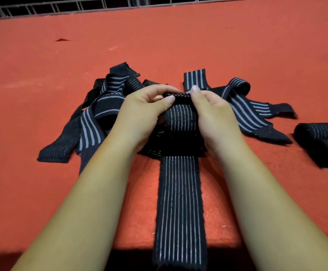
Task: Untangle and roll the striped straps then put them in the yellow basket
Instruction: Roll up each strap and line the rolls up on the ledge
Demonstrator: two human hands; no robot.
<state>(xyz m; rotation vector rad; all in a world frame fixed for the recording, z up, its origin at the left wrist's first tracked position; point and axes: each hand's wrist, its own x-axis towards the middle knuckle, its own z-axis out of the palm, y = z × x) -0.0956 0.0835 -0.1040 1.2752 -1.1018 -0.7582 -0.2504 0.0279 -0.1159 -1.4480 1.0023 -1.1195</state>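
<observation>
Nearest the lens: the unrolled tail of the striped strap (179,212). It lies flat on the red cloth surface (178,45) between my forearms. Its long axis runs from the bottom edge of the frame straight up to the centre.

At its upper end the strap is wound into a partial roll (180,118), held at frame centre with its axis crosswise, left to right. My left hand (139,114) grips the roll's left end, thumb laid over the top. My right hand (216,116) grips the right end, thumb pinching the upper edge. Both grips are closed on the roll, which sits squarely between them, neither hand nearer.

Judgement: the unwound length lies below the grip, toward me, so the winding must travel down the frame along the tail, kept square to it.

Tangled straps (100,106) are heaped just behind and left of the hands, and more spread to the right. What look like two finished rolls (323,141) lie touching at the right edge, on the cloth, in no container. The yellow basket is not in view. A wire grid (61,6) crosses the top of the frame.
</observation>
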